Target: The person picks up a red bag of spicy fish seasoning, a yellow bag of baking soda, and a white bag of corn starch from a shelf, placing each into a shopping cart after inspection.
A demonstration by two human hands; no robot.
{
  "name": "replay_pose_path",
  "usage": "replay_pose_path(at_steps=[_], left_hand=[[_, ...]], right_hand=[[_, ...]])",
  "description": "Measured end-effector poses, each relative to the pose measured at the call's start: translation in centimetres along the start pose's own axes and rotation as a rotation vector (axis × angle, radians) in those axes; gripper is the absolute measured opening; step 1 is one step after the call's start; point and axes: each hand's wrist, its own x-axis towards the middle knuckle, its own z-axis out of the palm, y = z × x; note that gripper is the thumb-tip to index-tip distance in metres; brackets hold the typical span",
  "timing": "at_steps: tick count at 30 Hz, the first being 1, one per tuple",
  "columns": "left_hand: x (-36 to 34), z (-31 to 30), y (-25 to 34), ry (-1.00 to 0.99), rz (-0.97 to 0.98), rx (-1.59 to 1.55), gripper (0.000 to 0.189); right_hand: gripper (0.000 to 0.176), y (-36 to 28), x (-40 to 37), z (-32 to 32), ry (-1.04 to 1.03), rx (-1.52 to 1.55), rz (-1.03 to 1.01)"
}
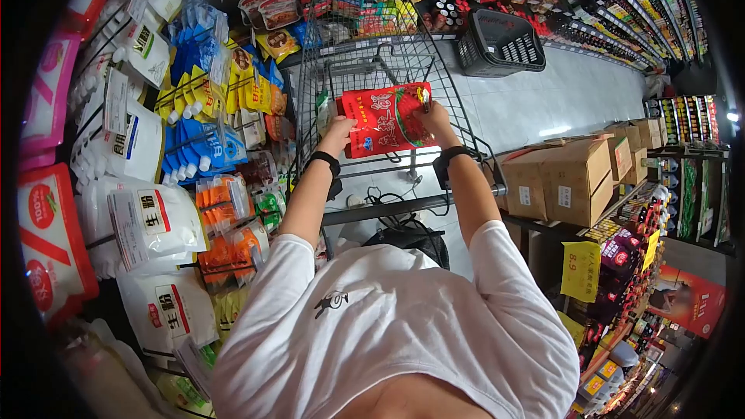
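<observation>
Between my two hands is a red food packet (pixel 380 120) with white lettering and a picture of red food on its right part. My left hand (pixel 338 133) grips its left edge, thumb on the front. At the right edge my right hand (pixel 436 122) is closed on the packet, near a small yellow and black patch. The packet is held above a wire shopping cart (pixel 458 101), over the child-seat end near the handle (pixel 388 211). A greenish packet (pixel 323 112) shows inside the cart, left of the red one.
Hanging bags of starch (pixel 159 217) and blue and yellow pouches (pixel 203 143) crowd the left side. A dark shopping basket (pixel 500 43) stands on the floor ahead. Cardboard boxes (pixel 563 182) sit on the right shelf, above a yellow price sign (pixel 580 270).
</observation>
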Motion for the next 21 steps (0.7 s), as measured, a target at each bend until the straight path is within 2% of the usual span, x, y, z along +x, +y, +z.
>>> replay_pose_path(at_steps=[3, 6, 9, 12, 13, 16, 21], left_hand=[[1.2, -0.5, -1.2, 0.108, -0.01, 0.008, 0.027], [0.5, -0.5, -1.1, 0.115, -0.042, 0.1, 0.037], [0.2, 0.0, -1.1, 0.26, -0.032, 0.259, 0.031], [1.3, -0.8, -1.0, 0.192, -0.029, 0.899, 0.021], [1.1, -0.7, -1.4, 0.246, 0.099, 0.989, 0.016], [0.0, 0.2, -0.7, 0.278, 0.143, 1.287, 0.02], [3.2, -1.7, -3.0, 0.192, -0.006, 0.847, 0.022]], right_hand=[[0.05, 0.2, 0.3, 0.1, -0.029, 0.025, -0.004], [0.053, -0.1, -0.1, 0.1, -0.03, 0.063, 0.085], [0.054, 0.0, 0.2, 0.4, -0.049, 0.082, 0.114], [0.056, 0.3, 0.5, 1.0, -0.054, 0.078, 0.132], [0.057, 0.4, 0.7, 1.0, -0.06, 0.076, 0.14], [0.063, 0.0, 0.6, 1.1, -0.042, 0.014, 0.183], [0.067, -1.2, 0.2, 0.5, -0.018, -0.091, 0.213]])
